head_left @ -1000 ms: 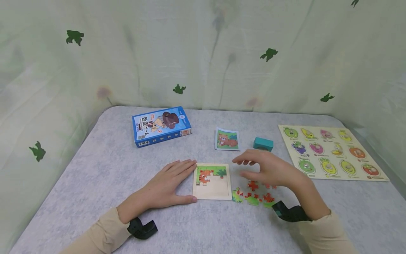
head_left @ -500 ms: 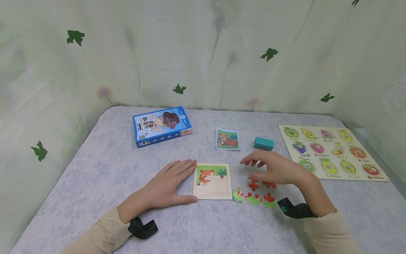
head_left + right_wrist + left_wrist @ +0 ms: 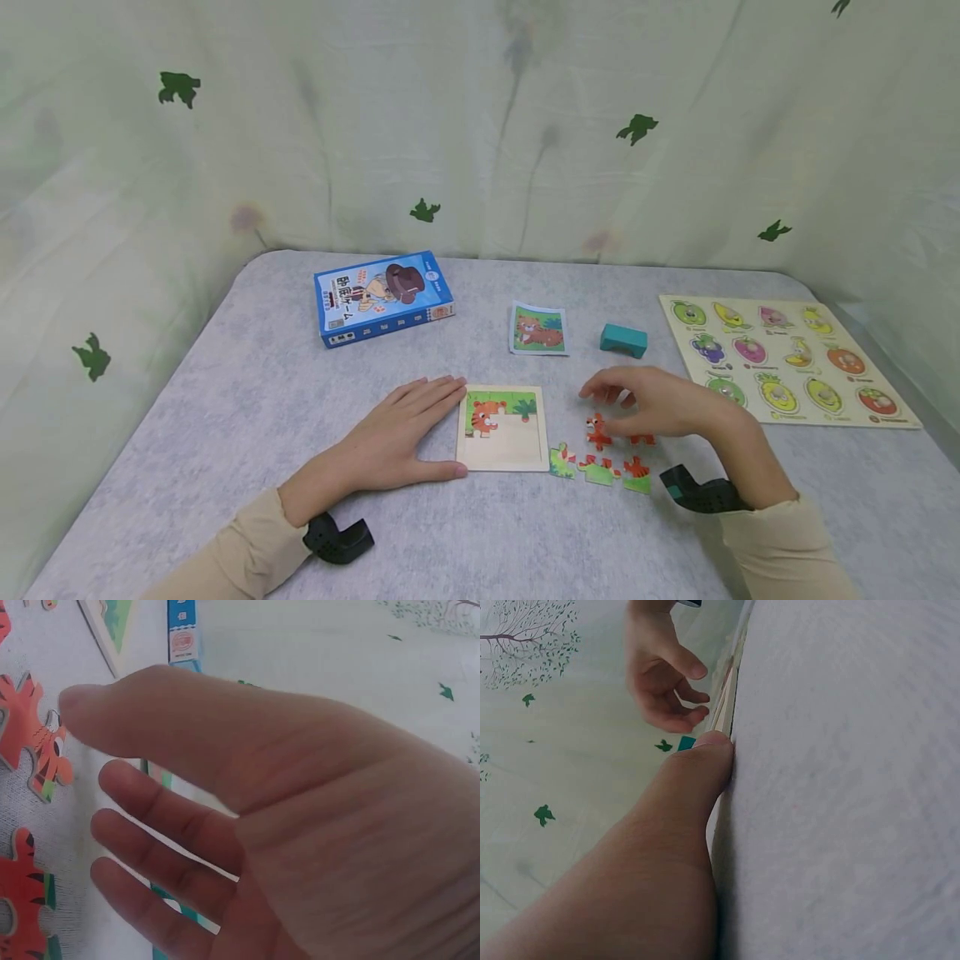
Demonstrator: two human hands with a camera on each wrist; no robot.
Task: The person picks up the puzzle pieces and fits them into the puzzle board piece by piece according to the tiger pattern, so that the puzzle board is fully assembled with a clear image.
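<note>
A wooden puzzle tray [image 3: 501, 454] lies in mid-table, its upper part filled with a tiger's head and green leaves. My left hand [image 3: 390, 437] rests flat at its left edge, fingertips at the upper corner and thumb at the lower one. To the tray's right lie several loose jigsaw pieces, among them an orange piece [image 3: 597, 435] and a green-bottomed piece [image 3: 598, 473]. Above them hovers my right hand [image 3: 656, 402], fingers loosely bent, thumb apart from them. The right wrist view shows nothing between the fingers, and orange tiger pieces [image 3: 19, 724] by the thumb.
Behind the tray lie a tiger picture card [image 3: 538, 330] and a teal block [image 3: 623, 340]. A blue game box [image 3: 384, 298] is at the back left. On the right lies a fruit puzzle board [image 3: 787, 362]. A pale curtain [image 3: 480, 125] hangs behind the table.
My right hand has moved right and slightly down, away from the tray, and its fingers have bent a little more. More of the orange pieces shows. The left hand stays put.
</note>
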